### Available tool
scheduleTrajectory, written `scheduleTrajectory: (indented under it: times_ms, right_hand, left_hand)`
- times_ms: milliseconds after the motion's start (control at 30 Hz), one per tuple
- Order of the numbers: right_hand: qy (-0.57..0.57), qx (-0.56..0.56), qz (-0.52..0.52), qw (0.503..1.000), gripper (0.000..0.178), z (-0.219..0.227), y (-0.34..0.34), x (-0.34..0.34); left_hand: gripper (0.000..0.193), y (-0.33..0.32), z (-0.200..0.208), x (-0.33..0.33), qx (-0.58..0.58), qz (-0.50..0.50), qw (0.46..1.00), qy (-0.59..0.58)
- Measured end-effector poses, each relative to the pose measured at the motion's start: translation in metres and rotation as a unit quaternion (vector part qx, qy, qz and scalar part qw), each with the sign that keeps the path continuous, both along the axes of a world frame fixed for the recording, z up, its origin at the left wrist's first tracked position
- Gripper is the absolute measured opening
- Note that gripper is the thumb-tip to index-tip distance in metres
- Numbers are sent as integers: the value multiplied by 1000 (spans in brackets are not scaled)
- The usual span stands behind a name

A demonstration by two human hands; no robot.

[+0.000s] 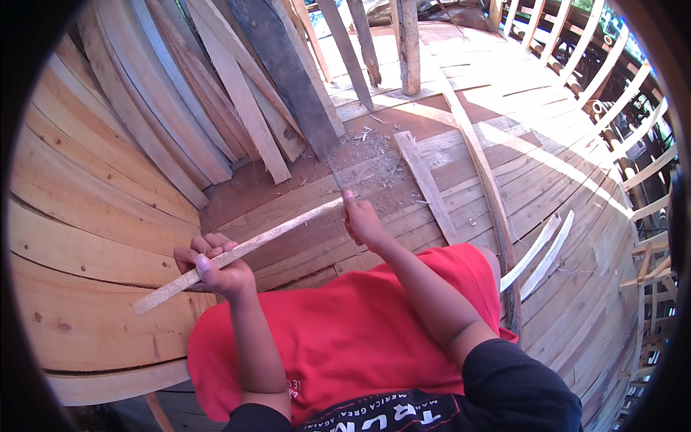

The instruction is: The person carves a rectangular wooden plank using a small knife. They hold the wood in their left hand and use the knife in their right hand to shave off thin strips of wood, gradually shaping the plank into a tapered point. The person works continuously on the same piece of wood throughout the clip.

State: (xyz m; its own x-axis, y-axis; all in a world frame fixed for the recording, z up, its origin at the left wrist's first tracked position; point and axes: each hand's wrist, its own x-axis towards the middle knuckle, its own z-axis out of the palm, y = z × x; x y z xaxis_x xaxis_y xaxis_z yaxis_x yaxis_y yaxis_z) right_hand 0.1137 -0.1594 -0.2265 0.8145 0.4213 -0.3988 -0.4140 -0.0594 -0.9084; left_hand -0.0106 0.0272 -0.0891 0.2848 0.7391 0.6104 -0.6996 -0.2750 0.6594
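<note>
Head view showed us both our hands in front of our red shorts [338, 309]. Our left hand [230, 277] had its fingers curled under a long, pale wooden strip [277, 233], with the thumb on top, maybe so it would not roll or slip. The strip ran away to the right from the left hand, and its far end met or came just beside our right hand [363, 225]; we could not tell which. The right fingers were wrapped around a thin, dark tool [335, 173], likely to stop it turning. It pointed away from us, perhaps so its tip could not poke us. Curly shavings [368, 137] lay ahead on the plank floor [561, 338]. Tall boards [236, 101] leaned up by the curved wooden wall [93, 245] on the left, maybe to be out of the way.
</note>
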Motion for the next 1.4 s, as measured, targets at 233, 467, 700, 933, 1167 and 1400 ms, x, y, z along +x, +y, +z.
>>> scheduleTrajectory:
  times_ms: [233,467,700,933,1167,1400]
  right_hand:
    - [-41,-80,-1,996,65,-49,5,-22]
    - [-242,118,-156,950,65,-11,6,-9]
    - [-238,-103,-35,965,64,33,7,-17]
    - [-264,-345,-55,899,62,-60,-12,-5]
    - [-274,-199,30,940,66,15,-5,-17]
    - [-272,-191,60,941,66,37,8,-24]
  left_hand:
    - [43,-3,-4,6,5,-68,997,-33]
    - [42,5,-6,-2,-5,-48,999,-17]
    - [41,5,-5,-6,10,-58,998,-20]
    - [39,-14,0,7,4,-99,994,-36]
    - [42,3,-9,-3,-14,-85,995,-40]
    - [41,10,-6,-7,-2,-56,998,-19]
